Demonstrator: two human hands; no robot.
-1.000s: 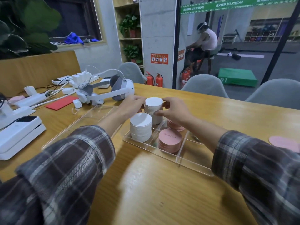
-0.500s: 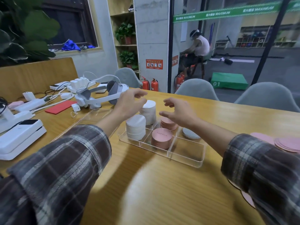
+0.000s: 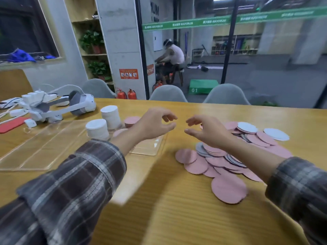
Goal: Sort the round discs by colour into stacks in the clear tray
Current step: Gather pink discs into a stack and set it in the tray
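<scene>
A clear tray (image 3: 148, 147) lies on the wooden table, left of centre. It holds two white disc stacks, a near one (image 3: 97, 129) and a far one (image 3: 111, 116), and pink stacks (image 3: 131, 120) partly hidden by my left arm. A loose heap of pink and white discs (image 3: 228, 160) spreads over the table on the right. My left hand (image 3: 155, 123) hovers above the tray's right end, fingers loosely curled, holding nothing. My right hand (image 3: 206, 129) hovers over the heap's far left side, also empty with relaxed fingers.
A clear lid (image 3: 40, 147) lies flat left of the tray. Behind it rest a white headset (image 3: 67, 107), chargers and cables (image 3: 33, 98), and a red pad (image 3: 10, 124). Grey chairs (image 3: 168, 94) line the far table edge.
Both hands let go of the far white stack and lifted off it. They moved right, and my view swung right, bringing the loose heap of discs into sight.
</scene>
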